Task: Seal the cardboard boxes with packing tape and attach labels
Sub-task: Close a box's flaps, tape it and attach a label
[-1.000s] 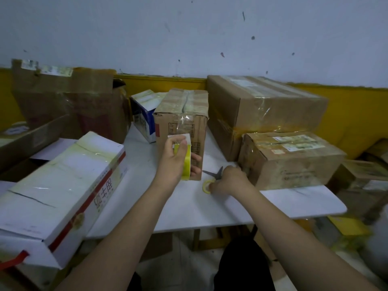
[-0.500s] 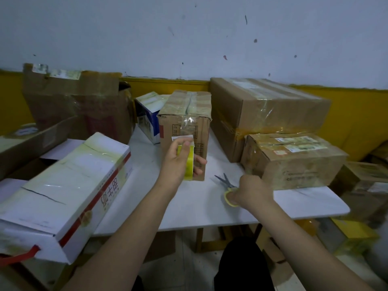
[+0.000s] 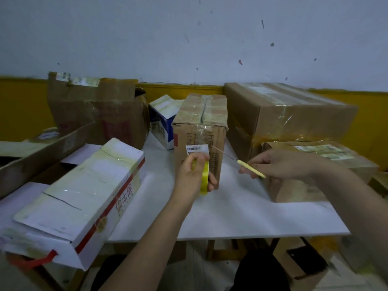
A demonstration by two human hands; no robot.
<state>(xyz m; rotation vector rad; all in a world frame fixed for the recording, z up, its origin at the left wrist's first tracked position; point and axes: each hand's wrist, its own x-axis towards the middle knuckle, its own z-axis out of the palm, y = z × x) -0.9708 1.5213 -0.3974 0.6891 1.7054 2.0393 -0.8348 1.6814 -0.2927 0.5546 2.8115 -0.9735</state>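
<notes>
Gripping tape roll point(image 3: 204, 177) (left hand point(image 3: 192, 177)); right hand point(image 3: 279, 163) pinching scissors point(image 3: 251, 169)

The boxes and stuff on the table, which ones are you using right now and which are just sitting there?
In use:
tape roll, left hand
scissors, right hand
barcode label
upright cardboard box

Just lying about:
white red-striped carton
blue-and-white box
big taped box

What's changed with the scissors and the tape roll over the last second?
The right hand gripped the scissors lying on the table, lifted them and now points their blades toward the label on the upright box. The left hand still holds the tape roll against that box. The boxes stayed put.
</notes>
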